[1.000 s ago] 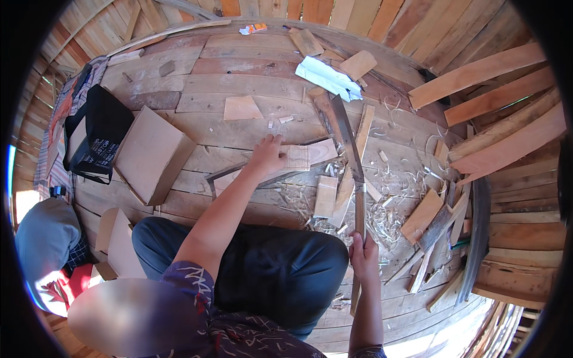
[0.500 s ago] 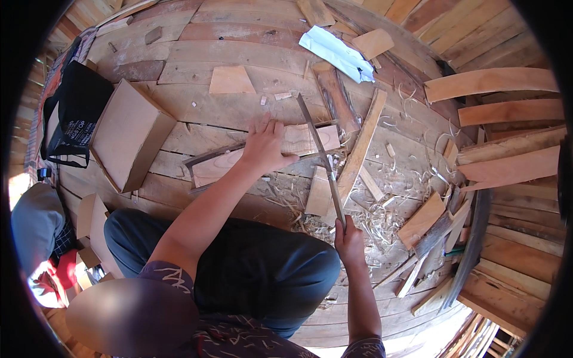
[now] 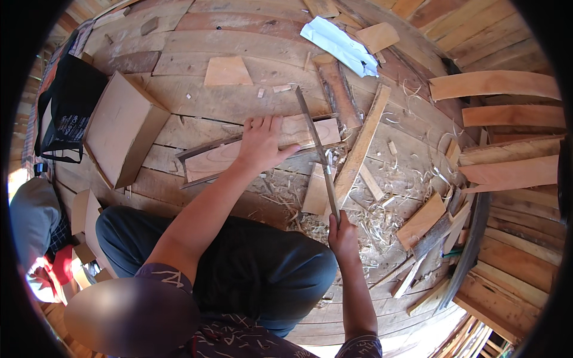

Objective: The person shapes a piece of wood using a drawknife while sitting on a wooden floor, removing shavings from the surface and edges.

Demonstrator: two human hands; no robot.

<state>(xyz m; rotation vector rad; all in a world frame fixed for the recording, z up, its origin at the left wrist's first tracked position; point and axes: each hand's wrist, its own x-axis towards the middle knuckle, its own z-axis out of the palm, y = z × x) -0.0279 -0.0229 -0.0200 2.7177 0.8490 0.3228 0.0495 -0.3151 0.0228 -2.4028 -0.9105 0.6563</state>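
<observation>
Wood [image 3: 296,130] lies partly hidden beneath the flattened left hand [image 3: 261,143]; right hand [image 3: 344,237] grips a long-bladed tool [image 3: 321,153].

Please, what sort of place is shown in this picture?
It looks like a simple woodworking space: curly shavings lie on the plank floor, and the right hand holds what seems to be a saw.

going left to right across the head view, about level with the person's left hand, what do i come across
black bag, cardboard box, left hand, long-bladed tool, long wood strip, planks at the right
</observation>
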